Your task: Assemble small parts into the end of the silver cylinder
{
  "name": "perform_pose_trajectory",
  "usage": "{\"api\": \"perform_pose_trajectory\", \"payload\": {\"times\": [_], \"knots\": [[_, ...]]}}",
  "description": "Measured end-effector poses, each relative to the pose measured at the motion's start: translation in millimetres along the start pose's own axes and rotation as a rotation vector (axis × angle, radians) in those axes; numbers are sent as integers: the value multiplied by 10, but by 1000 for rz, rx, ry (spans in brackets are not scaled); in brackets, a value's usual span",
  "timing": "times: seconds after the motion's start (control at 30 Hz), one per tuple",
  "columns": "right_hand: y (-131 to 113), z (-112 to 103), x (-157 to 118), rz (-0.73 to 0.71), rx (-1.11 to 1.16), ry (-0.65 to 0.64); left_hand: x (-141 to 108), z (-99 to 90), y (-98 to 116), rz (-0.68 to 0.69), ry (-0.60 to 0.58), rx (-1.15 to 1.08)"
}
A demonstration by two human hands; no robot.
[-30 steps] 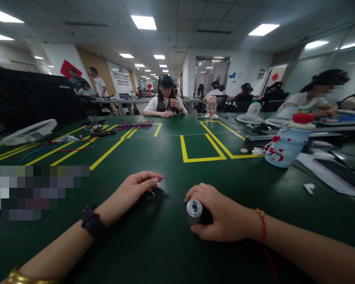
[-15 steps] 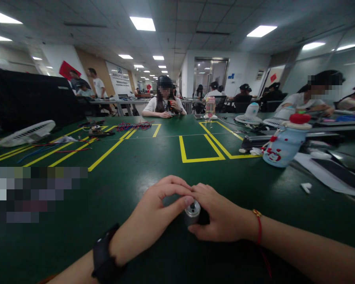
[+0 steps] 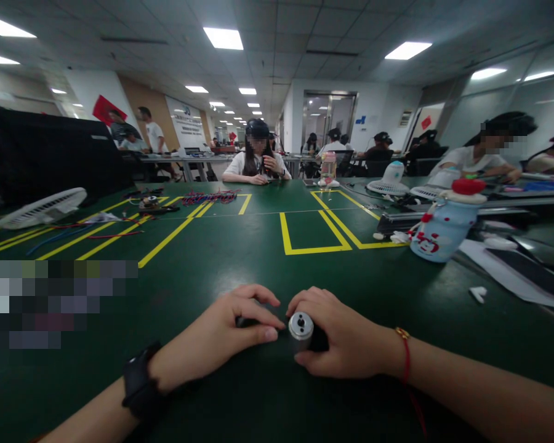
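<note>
A small silver electric motor (image 3: 301,327) stands upright on the green table, its round end face with a central shaft and small holes turned up. Curled around its right side is my right hand (image 3: 327,329), the fingers behind it and the thumb at its lower front. A red cord bracelet circles that wrist. Just left of the motor, my left hand (image 3: 240,323) is apart from it, with fingers spread and nothing in them. A black watch (image 3: 143,381) is on my left wrist.
Yellow tape (image 3: 318,251) marks areas on the table (image 3: 203,246). At right stand a light blue bottle (image 3: 445,227) and a small white item (image 3: 477,293). Wires (image 3: 210,195) and a white fan (image 3: 41,208) lie at left. A person (image 3: 257,160) sits opposite.
My left hand has drawn back left from the top of the motor, and its fingers have come off it. My right hand has stayed around the motor.
</note>
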State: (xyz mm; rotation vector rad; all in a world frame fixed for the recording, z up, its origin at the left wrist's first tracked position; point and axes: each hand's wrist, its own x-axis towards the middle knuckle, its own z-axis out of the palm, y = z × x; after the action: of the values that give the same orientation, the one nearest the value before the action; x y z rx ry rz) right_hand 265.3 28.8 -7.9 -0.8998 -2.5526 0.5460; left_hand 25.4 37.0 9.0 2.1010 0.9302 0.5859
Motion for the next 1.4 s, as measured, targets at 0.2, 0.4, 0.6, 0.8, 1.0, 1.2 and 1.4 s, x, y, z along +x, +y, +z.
{"api": "perform_pose_trajectory", "payload": {"times": [0.2, 0.4, 0.6, 0.8, 1.0, 1.2, 1.4], "knots": [[1, 8, -9, 2, -6, -5, -38, 50, -156, 21, -126, 163], [11, 3, -15, 4, 7, -13, -10, -88, -174, -49, -93, -35], [-12, -32, -10, 16, 20, -25, -18, -415, -598, -310, 453, -394], [-14, -31, -18, 19, 27, -31, -31, -623, -908, -357, 715, -688], [-12, -31, -21, 24, 33, -20, -33, -649, -935, -366, 705, -731], [-8, -24, -11, 17, 43, -10, -33, -537, -795, -318, 568, -472], [3, -9, 2, 10, 23, -13, -54, -172, -255, -167, 110, -113]]}}
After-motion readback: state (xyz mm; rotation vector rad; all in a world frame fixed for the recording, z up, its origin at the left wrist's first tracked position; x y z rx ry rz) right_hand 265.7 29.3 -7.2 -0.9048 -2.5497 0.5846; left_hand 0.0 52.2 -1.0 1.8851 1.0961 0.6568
